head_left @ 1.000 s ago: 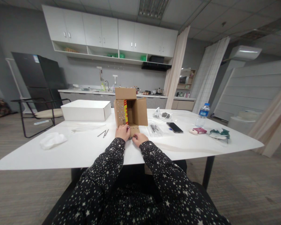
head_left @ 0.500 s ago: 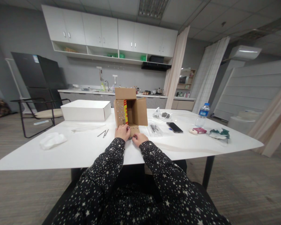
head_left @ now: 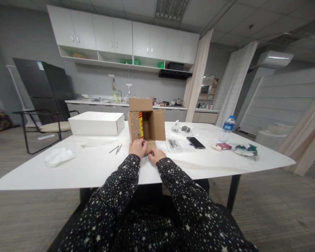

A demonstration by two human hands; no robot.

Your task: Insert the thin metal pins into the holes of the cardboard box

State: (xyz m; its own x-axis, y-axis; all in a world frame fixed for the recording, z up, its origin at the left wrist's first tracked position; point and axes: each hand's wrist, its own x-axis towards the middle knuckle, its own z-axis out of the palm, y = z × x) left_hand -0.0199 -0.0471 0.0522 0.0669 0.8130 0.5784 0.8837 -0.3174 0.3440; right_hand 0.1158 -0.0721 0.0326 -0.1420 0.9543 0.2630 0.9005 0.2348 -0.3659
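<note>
Cardboard box (head_left: 147,124), open toward the person, stands mid-table (head_left: 94,168), its lower flap (head_left: 150,144) lying flat. Left hand (head_left: 138,147) and right hand (head_left: 156,155) rest close together at the flap's six o'clock edge; whether they pinch something cannot be told.

Grey walls, white cabinets (head_left: 123,33), grey carpet, black chair (head_left: 46,127).

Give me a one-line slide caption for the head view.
Both hands, left hand and right hand, rest together at the front flap of an open cardboard box on a white table.
</note>
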